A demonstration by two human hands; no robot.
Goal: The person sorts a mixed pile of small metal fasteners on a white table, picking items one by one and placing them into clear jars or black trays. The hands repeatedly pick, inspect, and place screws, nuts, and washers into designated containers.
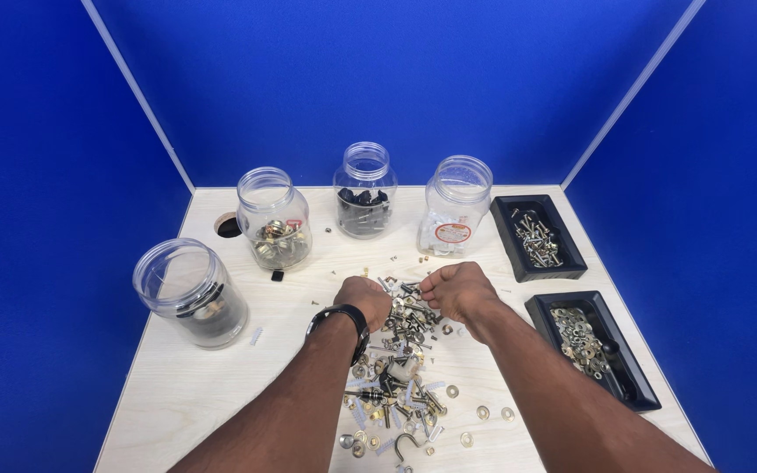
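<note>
Your left hand [366, 298] and right hand [457, 289] rest knuckles-up at the far end of a heap of mixed hardware [400, 368] that runs down the middle of the pale wooden tabletop [221, 385]. Both hands are curled with the fingers tucked under and set among the screws, bolts and washers; whether they actually pinch a piece is hidden by the knuckles, so you cannot tell. The two hands sit near each other with a narrow gap of hardware between them. A black watch [343, 320] wraps your left wrist.

Beyond the heap stand three clear jars in a row: one with brass-coloured pieces [274, 219], one with dark pieces [365, 191], and one that looks filled with pale pieces [456, 207]. A fourth, wider jar [190, 293] stands off to your left, near the edge. To your right lie two black trays, the far one [536, 236] holding silvery screws, the near one [590, 349] holding washers and nuts. A metal hook [406, 445] lies at the near end of the heap.
</note>
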